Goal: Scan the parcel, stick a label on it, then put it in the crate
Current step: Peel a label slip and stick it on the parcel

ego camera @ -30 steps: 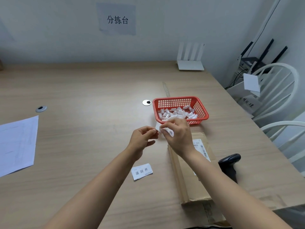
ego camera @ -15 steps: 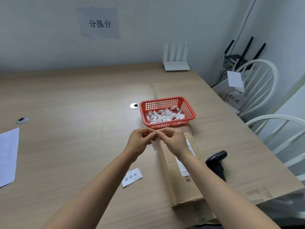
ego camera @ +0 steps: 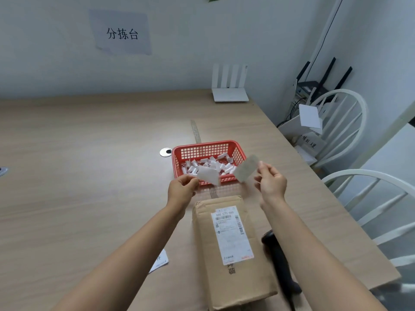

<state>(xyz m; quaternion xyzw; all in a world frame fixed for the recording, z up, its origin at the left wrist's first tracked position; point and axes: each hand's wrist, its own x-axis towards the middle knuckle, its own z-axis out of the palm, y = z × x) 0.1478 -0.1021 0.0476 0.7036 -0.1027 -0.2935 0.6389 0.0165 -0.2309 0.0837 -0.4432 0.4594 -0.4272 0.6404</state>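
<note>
I see a wooden table [ego camera: 78, 164] filling most of the frame. At upper left, a paper sign [ego camera: 121, 33] with three Chinese characters hangs on the wall. A white router [ego camera: 230, 86] stands at the table's far edge, upper centre. A round grommet [ego camera: 165, 152] sits mid-table. Two white chairs [ego camera: 343, 122] stand at right, black antennas [ego camera: 323, 75] behind them.

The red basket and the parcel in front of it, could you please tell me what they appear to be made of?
Red basket: apparently moulded plastic, with uniform colour and a regular grid of holes. Parcel: looks like matte brown cardboard, creased at its folded end.
</note>
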